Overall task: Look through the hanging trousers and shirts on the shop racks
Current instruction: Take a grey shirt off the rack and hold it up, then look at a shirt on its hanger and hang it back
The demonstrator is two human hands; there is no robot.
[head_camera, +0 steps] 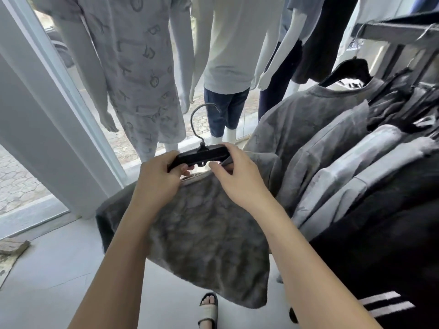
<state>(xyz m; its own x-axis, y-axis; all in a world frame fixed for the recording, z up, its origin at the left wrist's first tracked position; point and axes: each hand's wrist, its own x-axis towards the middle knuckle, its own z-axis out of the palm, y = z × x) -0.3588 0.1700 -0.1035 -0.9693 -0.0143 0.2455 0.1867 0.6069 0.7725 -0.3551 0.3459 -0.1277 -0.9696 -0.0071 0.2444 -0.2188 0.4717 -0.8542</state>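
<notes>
Off the rack (pixel 389 34), your left hand (pixel 161 176) and right hand (pixel 234 172) both grip the black hanger (pixel 204 155); the grey shirt (pixel 202 233) droops below it, soft and light, so hold the stiff hanger.

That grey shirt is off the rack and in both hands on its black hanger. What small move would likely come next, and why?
Probably lifting the hanger back toward the rack on the right. Both the left hand and right hand grip the hanger, its hook points free into the air, and the grey shirt hangs below, away from the other shirts.
</notes>
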